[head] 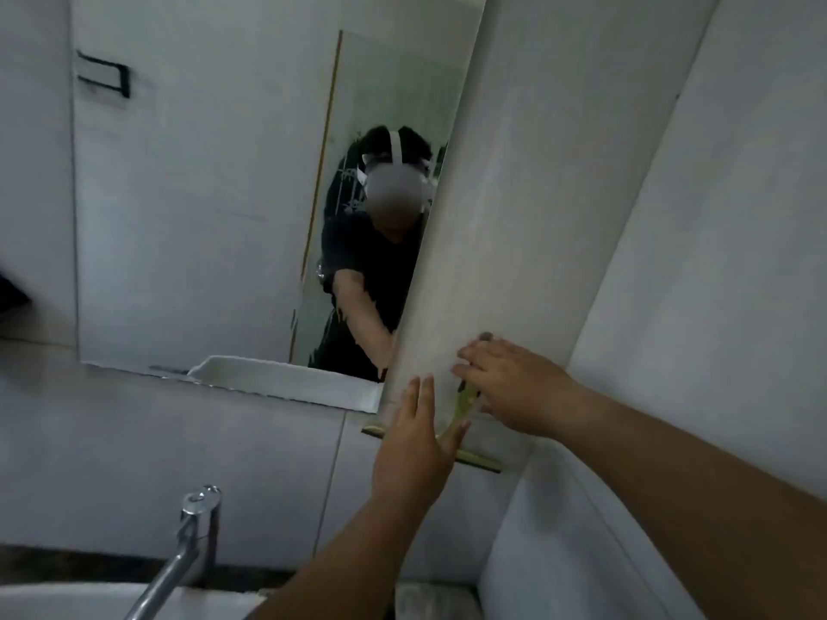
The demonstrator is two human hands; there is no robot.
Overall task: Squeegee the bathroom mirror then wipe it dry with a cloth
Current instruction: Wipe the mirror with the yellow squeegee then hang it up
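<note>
The mirror [201,194] hangs on the tiled wall and reflects a person in a dark shirt. A yellow-green squeegee [467,398] rests against a pale wall panel just right of the mirror's lower corner, with its blade [481,463] lowest. My left hand [414,445] is flat with fingers straight, covering the middle of the blade. My right hand [514,387] lies with fingers spread over the top of the handle; whether it pinches the handle is hidden. A small dark knob [486,336] shows just above its fingertips. No cloth is in view.
A chrome tap [192,534] rises over the white basin [67,601] at the bottom left. A black holder [105,73] appears in the reflection at the upper left. Grey wall panels [716,261] fill the right side.
</note>
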